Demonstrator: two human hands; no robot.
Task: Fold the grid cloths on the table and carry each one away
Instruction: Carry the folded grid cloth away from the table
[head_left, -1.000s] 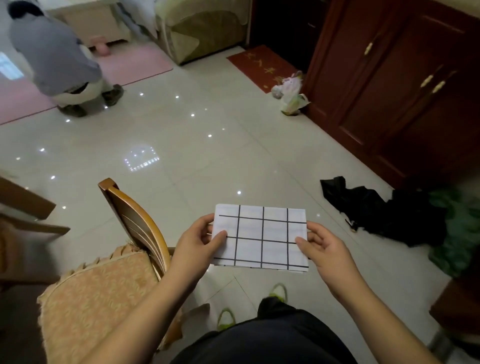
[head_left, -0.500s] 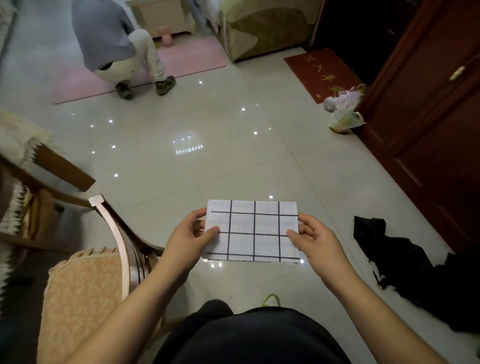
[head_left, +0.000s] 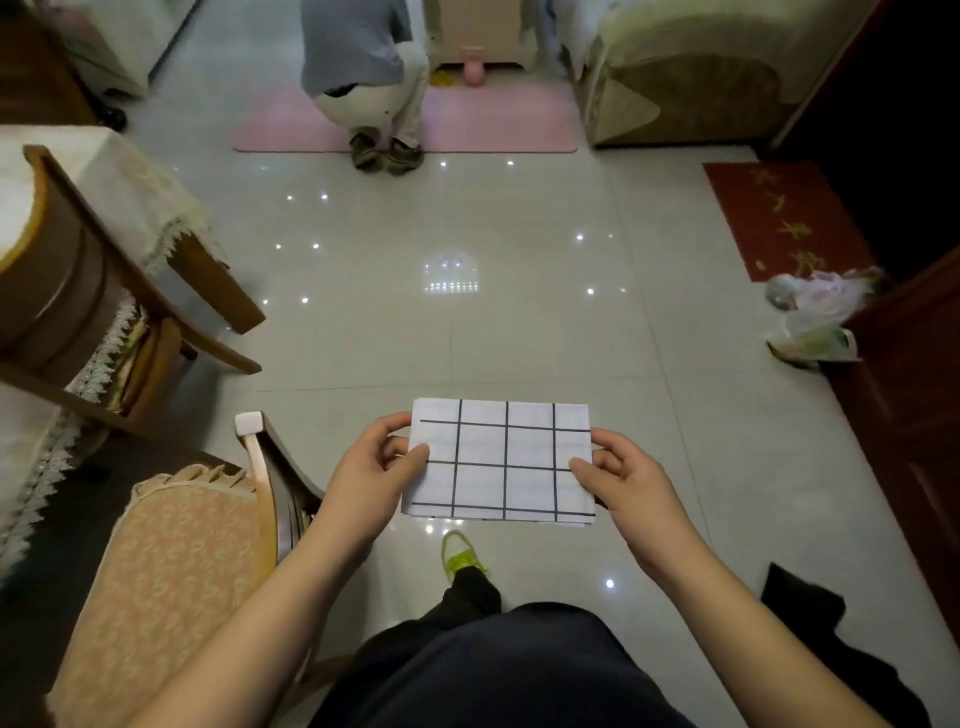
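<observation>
A white cloth with a black grid (head_left: 501, 460), folded into a small flat rectangle, is held level in front of me above the tiled floor. My left hand (head_left: 376, 470) pinches its left edge, thumb on top and fingers underneath. My right hand (head_left: 621, 475) pinches the right edge the same way. One foot in a yellow-green shoe (head_left: 460, 556) shows below the cloth.
A cushioned wooden chair (head_left: 197, 561) stands close at my left, with a second chair and a lace-covered table (head_left: 104, 187) beyond. A person (head_left: 363, 67) crouches on a pink mat ahead. Plastic bags (head_left: 815, 317) and a dark wooden cabinet lie right; black cloth (head_left: 810, 618) lies on the floor.
My view has swung left: the crouching person moved toward the centre, the table and second chair came into sight, the cabinet slid to the edge. Both hands keep the same hold on the cloth.
</observation>
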